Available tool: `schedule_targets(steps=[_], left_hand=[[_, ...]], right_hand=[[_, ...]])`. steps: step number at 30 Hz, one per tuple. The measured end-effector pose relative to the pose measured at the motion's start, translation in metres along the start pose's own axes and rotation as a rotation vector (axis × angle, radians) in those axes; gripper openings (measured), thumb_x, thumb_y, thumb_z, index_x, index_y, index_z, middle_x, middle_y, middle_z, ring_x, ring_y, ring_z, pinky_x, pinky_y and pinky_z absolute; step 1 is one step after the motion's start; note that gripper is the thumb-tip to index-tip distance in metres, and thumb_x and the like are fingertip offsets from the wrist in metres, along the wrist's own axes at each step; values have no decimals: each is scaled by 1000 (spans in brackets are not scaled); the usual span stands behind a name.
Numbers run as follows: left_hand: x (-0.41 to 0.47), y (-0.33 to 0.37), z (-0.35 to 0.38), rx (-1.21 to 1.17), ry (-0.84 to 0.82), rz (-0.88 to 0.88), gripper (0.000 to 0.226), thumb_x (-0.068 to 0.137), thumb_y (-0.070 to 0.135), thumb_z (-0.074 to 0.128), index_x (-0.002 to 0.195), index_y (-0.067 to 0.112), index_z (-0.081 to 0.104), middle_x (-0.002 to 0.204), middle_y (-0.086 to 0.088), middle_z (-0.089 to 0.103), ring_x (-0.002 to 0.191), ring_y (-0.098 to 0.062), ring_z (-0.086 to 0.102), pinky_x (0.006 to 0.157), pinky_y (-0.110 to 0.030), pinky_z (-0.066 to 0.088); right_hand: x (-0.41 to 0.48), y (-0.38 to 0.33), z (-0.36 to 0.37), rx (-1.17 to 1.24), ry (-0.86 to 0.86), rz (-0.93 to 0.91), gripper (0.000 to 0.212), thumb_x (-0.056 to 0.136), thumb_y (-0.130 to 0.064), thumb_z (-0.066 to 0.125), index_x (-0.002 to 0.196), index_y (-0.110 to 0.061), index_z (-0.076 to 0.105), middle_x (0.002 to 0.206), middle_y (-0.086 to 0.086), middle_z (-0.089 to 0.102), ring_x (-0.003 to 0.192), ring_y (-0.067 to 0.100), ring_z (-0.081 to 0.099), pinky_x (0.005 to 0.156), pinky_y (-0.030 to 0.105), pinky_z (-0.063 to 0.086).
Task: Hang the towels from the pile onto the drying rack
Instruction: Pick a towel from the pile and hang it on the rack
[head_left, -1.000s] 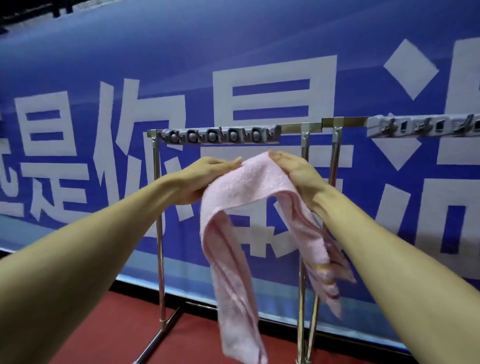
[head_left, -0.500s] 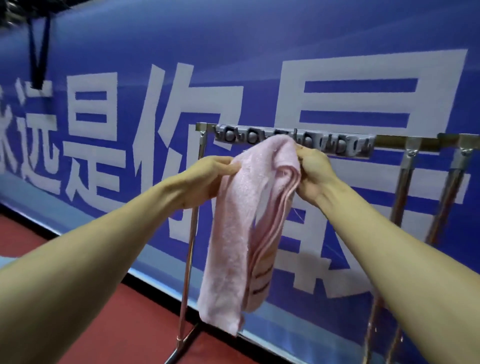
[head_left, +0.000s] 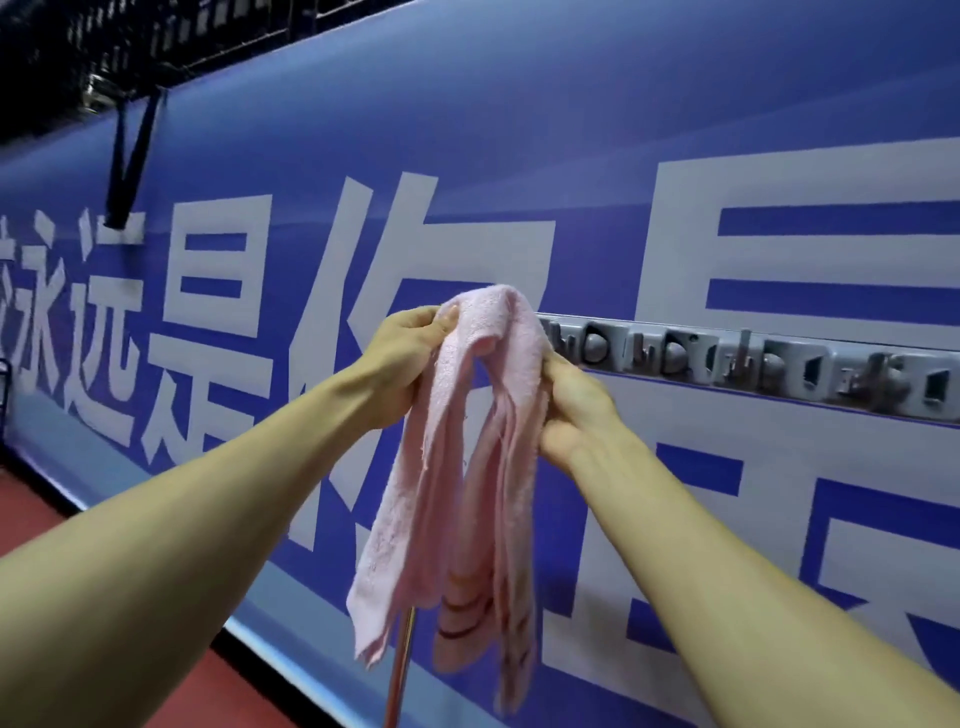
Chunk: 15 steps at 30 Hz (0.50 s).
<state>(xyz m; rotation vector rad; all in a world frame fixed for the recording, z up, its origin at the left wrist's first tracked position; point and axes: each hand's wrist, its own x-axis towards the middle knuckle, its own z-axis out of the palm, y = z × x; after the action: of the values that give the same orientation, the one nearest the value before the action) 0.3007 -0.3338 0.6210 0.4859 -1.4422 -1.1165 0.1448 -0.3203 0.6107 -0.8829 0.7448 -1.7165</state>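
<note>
Since the towel (head_left: 483, 441) is soft, light and limp, your left hand (head_left: 402, 358) and right hand (head_left: 571, 410) pinch its top fold; keep hold there, spread it wider over the rack (head_left: 753, 364).

Blue banner (head_left: 519, 130) fills most of view, large white Chinese characters (head_left: 213, 312) running across it, pale blue band along bottom edge
Black strap (head_left: 130, 161) hangs down over banner top at upper left
Dark railing or mesh (head_left: 156, 36) above banner, detail unclear
Red floor (head_left: 31, 514) at lower left, below banner
Dark object at far left edge, too cut off to identify
</note>
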Motion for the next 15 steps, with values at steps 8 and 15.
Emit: schedule_targets(steps=[8, 15], left_hand=[[61, 1, 3, 204, 59, 58, 24, 92, 24, 63, 104, 3, 68, 91, -13, 67, 71, -20, 57, 68, -35, 55], [80, -51, -3, 404, 73, -108, 21, 85, 1, 52, 64, 5, 54, 59, -5, 46, 53, -15, 41, 48, -25, 37]], right_hand=[[43, -1, 15, 69, 133, -27, 26, 73, -20, 82, 95, -8, 73, 95, 11, 75, 79, 27, 72, 71, 41, 59], [65, 34, -8, -203, 364, -34, 51, 63, -28, 87, 102, -2, 66, 90, 15, 73, 82, 33, 70, 76, 54, 58]])
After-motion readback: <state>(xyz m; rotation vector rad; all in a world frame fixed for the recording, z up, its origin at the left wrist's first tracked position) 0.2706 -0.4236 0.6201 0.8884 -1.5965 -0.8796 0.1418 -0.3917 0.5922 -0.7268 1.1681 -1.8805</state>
